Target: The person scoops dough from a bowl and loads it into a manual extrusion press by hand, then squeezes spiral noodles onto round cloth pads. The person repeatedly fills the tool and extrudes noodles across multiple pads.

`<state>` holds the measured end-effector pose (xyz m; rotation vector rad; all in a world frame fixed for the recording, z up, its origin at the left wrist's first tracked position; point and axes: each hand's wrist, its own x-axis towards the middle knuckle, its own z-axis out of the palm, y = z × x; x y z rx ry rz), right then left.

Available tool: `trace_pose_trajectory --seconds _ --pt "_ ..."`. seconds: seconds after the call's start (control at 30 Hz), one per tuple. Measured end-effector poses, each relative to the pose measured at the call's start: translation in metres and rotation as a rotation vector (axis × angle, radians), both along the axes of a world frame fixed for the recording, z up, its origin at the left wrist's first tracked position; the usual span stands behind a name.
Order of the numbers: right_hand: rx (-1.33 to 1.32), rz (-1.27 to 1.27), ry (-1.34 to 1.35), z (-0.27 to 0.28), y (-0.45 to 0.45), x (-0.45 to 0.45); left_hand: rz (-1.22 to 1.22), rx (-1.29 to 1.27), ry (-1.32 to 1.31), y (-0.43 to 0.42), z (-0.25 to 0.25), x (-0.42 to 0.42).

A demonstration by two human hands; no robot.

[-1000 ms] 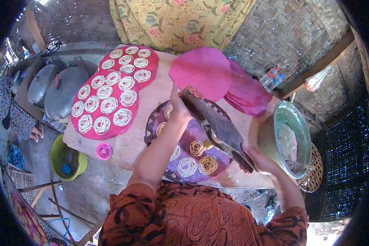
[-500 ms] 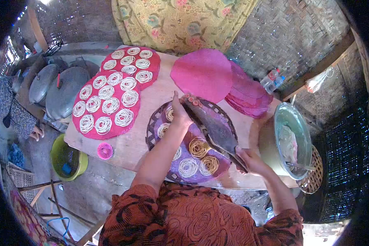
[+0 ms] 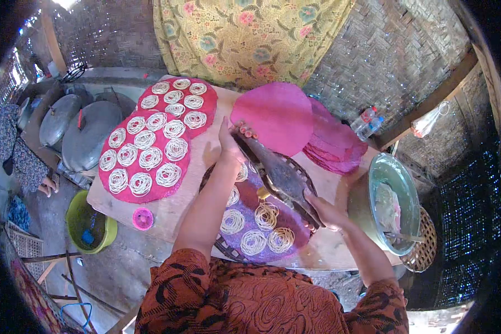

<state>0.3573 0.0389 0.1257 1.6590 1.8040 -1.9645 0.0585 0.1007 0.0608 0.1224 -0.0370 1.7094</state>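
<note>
Both hands grip a long, dark wooden hand press (image 3: 281, 172), held slantwise over a round woven tray (image 3: 224, 245). My left hand (image 3: 232, 142) is closed round its upper left end, fingertips curled over the edge. At the lower right end, my right hand (image 3: 324, 212) is also closed on it. A yellowish nozzle (image 3: 263, 193) shows below the press, just above a coil of noodle strands (image 3: 266, 216). More pale coils, such as one noodle nest (image 3: 253, 242), lie on the purple sheet (image 3: 245, 220) in the tray. The press and my arms hide part of the tray.
Pink sheets with noodle nests (image 3: 145, 139) cover the table's left side. Bare pink sheets (image 3: 273, 117) are stacked behind. A large basin (image 3: 374, 222) with pale dough stands right, near bottles (image 3: 367, 123). A pink cup (image 3: 143, 219) sits front left. Another person's hand (image 3: 49, 186) shows far left.
The press and both hands have shifted left and slightly up in view, bringing the nozzle over the upper part of the coil. The camera view has tilted up a little.
</note>
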Motion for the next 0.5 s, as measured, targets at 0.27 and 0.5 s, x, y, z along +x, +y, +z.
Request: trace_pose_trajectory --seconds 0.27,0.5 --pt "0.164 0.129 -0.011 0.001 0.020 -0.034 0.087 0.066 -0.020 0.004 -0.004 -0.039" --pt "0.123 0.138 -0.093 0.051 0.021 -0.028 0.158 -0.074 -0.056 -0.004 0.008 -0.019"
